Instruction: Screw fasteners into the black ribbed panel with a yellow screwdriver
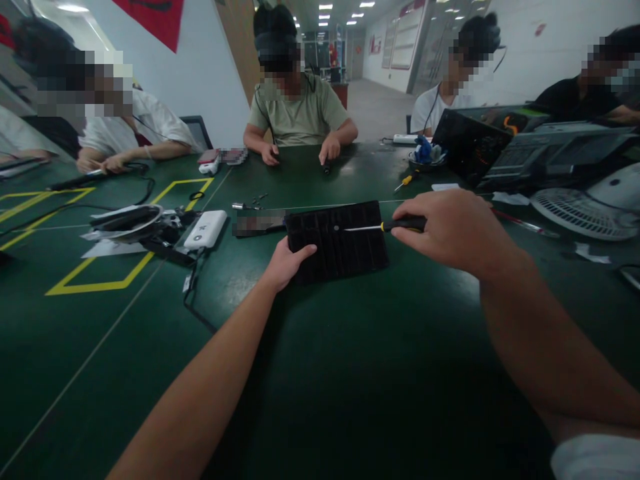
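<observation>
A flat black rectangular panel (350, 257) with a ribbed or divided face is tilted up in front of me. My left hand (290, 262) grips its left edge, thumb on the face and fingers hidden behind. In my right hand (450, 230) is a screwdriver (407, 225) with a black and yellow handle. Its thin shaft points left across the panel, the tip close to a small round silver spot (336, 228) near the middle. Whether the tip touches the panel I cannot tell.
Beyond the panel lies a dark flat item (260, 225). A white power bank (206, 230) and a bundle of parts (125, 227) are at left. A yellow screwdriver (406, 180), a white fan grille (583, 207) and a black computer case (473, 143) are at right. Several people sit around the green table (320, 373).
</observation>
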The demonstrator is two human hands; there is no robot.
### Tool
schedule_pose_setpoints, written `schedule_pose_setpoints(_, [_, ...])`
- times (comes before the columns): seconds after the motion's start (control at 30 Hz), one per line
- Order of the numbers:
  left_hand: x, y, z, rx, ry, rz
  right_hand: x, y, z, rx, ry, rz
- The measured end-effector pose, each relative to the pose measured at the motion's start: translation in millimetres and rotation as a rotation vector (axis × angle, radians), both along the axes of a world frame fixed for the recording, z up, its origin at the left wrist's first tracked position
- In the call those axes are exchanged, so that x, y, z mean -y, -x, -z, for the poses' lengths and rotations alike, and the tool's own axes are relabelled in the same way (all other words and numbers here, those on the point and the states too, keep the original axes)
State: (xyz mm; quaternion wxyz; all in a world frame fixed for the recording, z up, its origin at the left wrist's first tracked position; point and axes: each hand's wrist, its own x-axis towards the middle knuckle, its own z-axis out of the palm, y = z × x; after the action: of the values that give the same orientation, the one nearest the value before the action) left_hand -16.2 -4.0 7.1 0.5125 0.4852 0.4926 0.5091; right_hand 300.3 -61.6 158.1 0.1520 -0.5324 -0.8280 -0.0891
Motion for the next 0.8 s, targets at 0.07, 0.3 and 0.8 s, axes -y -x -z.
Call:
schedule_pose_setpoints(0.07, [0,1,0.9,0.002,0.006,0.001,-1,-2,0.3,-0.015,0.002,0.007])
schedule_pose_setpoints(0.3, [-3,3,5.4,-0.006,-0.007,-0.002,-3,0,4.2,-0.04,-0.018,-0.017])
schedule_pose_setpoints(0.8, [-1,1,2.1,0.008,-0.005,0.015,-5,7,10.6,-0.028,-0.029,-0.063])
